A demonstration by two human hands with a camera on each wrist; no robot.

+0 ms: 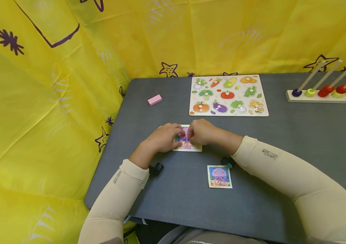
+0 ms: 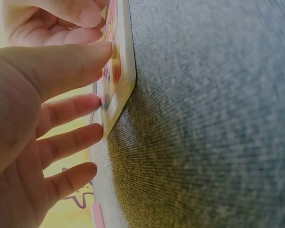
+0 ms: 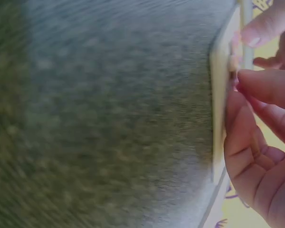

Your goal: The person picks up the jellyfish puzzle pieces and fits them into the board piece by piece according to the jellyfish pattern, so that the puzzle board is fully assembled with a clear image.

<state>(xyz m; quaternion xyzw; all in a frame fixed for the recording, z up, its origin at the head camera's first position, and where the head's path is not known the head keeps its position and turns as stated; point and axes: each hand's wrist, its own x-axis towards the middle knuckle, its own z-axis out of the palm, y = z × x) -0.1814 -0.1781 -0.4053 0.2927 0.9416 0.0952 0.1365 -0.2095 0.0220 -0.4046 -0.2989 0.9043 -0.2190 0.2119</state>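
Observation:
A small jellyfish puzzle [image 1: 186, 145] in a pale tray lies flat on the grey table, under both hands. My left hand [image 1: 166, 137] rests at its left side, thumb on the picture and the fingers loosely spread along the edge. In the left wrist view the thumb of the left hand [image 2: 61, 71] touches the puzzle's face. From the right, my right hand [image 1: 203, 131] bends over the puzzle with thumb and forefinger pinched together at its surface. The right hand [image 3: 266, 114] mostly hides the small puzzle piece between its fingertips. Nearer me lies a matching jellyfish card [image 1: 219, 177].
A vegetable peg board [image 1: 228, 96] lies behind the hands. Left of it is a pink block [image 1: 154, 100]. At the far right stands a bead stacker [image 1: 324, 96] with upright rods. A yellow patterned cloth [image 1: 173, 37] hangs behind and along the left.

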